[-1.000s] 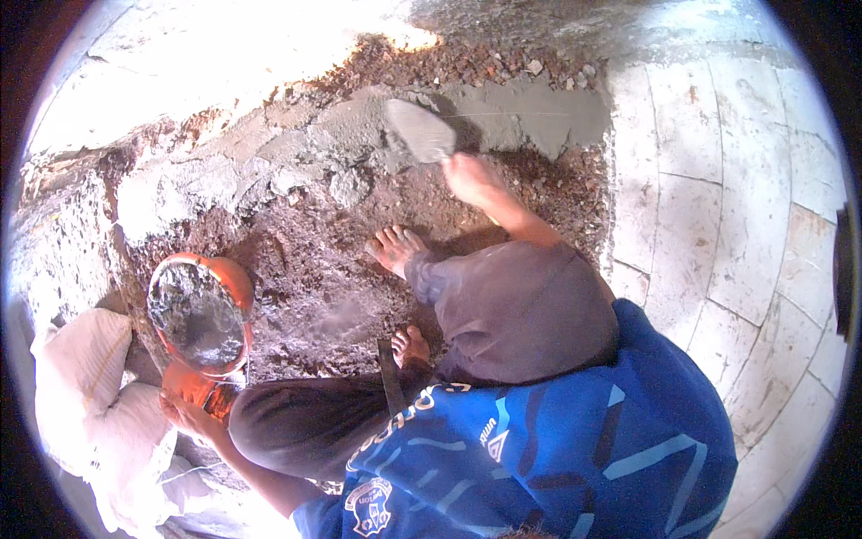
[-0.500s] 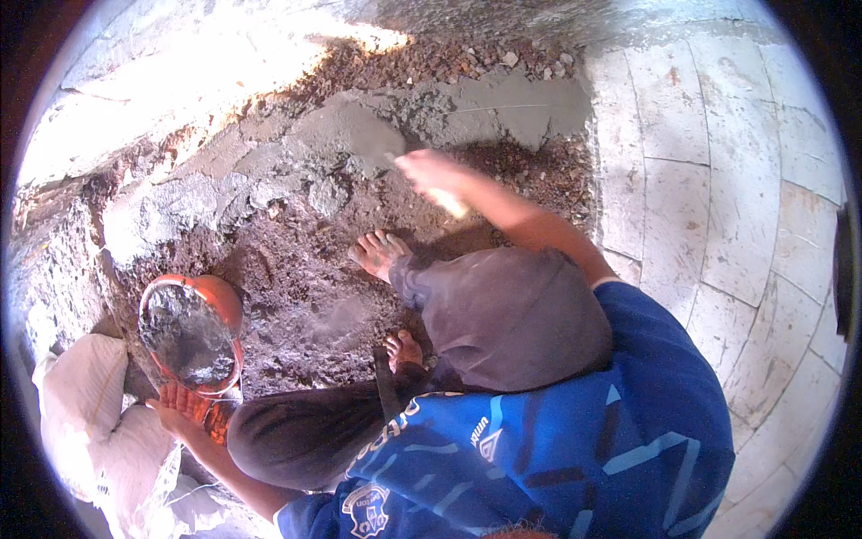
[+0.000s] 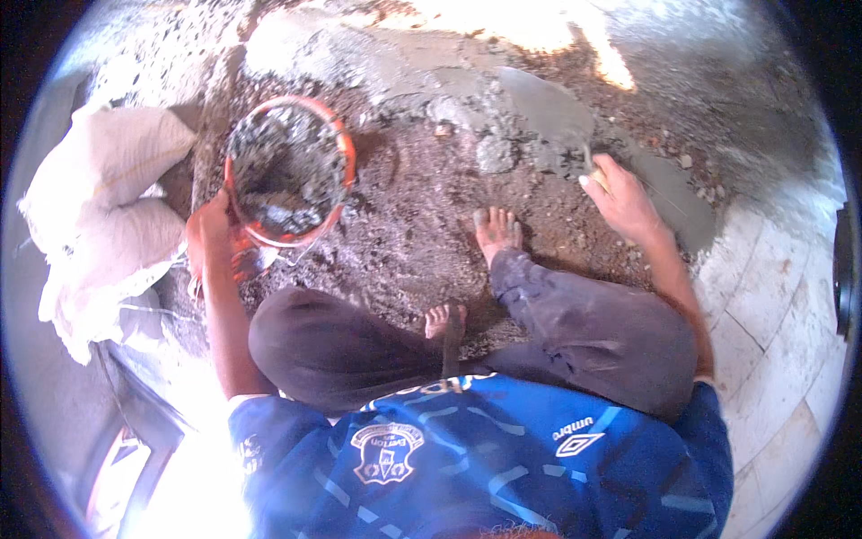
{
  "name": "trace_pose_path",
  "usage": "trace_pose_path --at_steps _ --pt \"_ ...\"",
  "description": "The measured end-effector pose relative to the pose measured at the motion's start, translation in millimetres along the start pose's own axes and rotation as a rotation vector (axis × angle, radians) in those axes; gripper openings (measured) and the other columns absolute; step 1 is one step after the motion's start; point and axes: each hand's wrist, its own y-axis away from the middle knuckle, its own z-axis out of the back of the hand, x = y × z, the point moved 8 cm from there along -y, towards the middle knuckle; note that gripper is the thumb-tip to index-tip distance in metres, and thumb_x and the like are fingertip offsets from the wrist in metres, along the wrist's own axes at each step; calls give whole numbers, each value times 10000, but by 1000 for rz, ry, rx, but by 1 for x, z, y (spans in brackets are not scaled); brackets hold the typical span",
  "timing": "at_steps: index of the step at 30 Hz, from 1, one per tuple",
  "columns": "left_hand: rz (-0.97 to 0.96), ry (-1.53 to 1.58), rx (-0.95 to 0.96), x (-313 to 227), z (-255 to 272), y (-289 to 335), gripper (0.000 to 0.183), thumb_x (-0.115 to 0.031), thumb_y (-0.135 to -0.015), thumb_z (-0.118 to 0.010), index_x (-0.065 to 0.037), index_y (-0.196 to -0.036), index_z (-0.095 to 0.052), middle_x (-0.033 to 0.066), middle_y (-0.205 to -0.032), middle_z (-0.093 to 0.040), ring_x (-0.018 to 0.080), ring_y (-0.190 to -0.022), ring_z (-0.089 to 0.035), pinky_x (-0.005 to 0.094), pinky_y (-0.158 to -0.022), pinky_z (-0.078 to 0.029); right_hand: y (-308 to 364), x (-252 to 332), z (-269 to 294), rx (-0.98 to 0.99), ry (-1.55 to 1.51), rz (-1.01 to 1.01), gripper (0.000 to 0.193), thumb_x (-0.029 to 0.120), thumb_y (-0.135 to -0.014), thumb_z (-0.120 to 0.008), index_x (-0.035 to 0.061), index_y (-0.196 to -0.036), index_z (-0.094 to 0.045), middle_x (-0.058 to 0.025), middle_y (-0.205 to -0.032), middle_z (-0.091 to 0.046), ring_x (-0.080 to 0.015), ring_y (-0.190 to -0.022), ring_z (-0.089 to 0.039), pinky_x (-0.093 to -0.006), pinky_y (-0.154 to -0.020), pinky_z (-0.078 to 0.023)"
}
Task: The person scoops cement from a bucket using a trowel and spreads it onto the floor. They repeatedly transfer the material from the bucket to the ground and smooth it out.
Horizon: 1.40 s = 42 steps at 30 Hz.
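Observation:
My right hand (image 3: 624,205) is closed round the pale handle of a trowel (image 3: 546,110). Its long grey blade lies flat against a band of wet mortar (image 3: 449,108). At the left, my left hand (image 3: 212,230) grips the near left side of an orange bucket (image 3: 347,162), its fingers at the rim. Grey mortar fills part of the bucket, with a dark hollow in the middle. Below that hand, an orange patch (image 3: 249,260) shows beside the bucket, its kind unclear.
Stuffed white sacks (image 3: 135,171) stand left of the bucket. My bare feet (image 3: 496,232) rest on rough, damp ground (image 3: 413,198) between bucket and trowel. Pale floor tiles (image 3: 763,305) lie at the right. Strong sunlight whitens the far edge.
The view has swung left, so bucket and sacks show higher up. My left hand has come up along the bucket's left side. My right hand still holds the trowel at the mortar.

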Motion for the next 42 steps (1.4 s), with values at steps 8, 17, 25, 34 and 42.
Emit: trace_pose_path --at_steps 8,17,25,34,42 --pt "-213 165 247 33 -32 -57 296 -229 -956 -523 -21 -1130 -643 -26 -803 -605 72 -679 -524 214 -616 -420 -85 244 -23 225 568 518 288 270 -964 -449 14 -1057 -543 -147 -736 -626 -270 -660 -645 -385 -598 -542" --pt "-193 206 165 -41 -89 -16 247 -209 -936 -550 -26 -1098 -589 -25 -726 -548 73 -569 -515 260 -455 -441 -118 237 -62 747 788 474 382 320 -957 -445 -19 -1070 -580 -208 -947 -643 -271 -924 -641 -400 -765 -521" --pt "-112 204 86 -19 -67 -31 269 -261 -941 -531 -4 -968 -607 7 -708 -562 113 -561 -510 288 -507 -437 -95 221 -87 894 254 340 430 357 -917 -510 -34 -1087 -561 -190 -973 -627 -278 -881 -607 -413 -794 -477" --pt "1 62 91 27 -40 -36 325 -301 -947 -502 15 -1007 -551 53 -723 -552 184 -587 -557 362 -540 -479 -107 267 -202 938 107 625 394 337 -866 -561 -26 -1017 -582 -194 -915 -648 -306 -846 -623 -410 -750 -481" --pt "41 492 201 45 -53 -54 316 -295 -966 -469 0 -956 -582 87 -778 -607 204 -614 -575 368 -558 -493 -101 253 -177 1078 -181 376 328 341 -899 -568 21 -966 -541 -43 -661 -523 -136 -566 -524 -311 -499 -428"
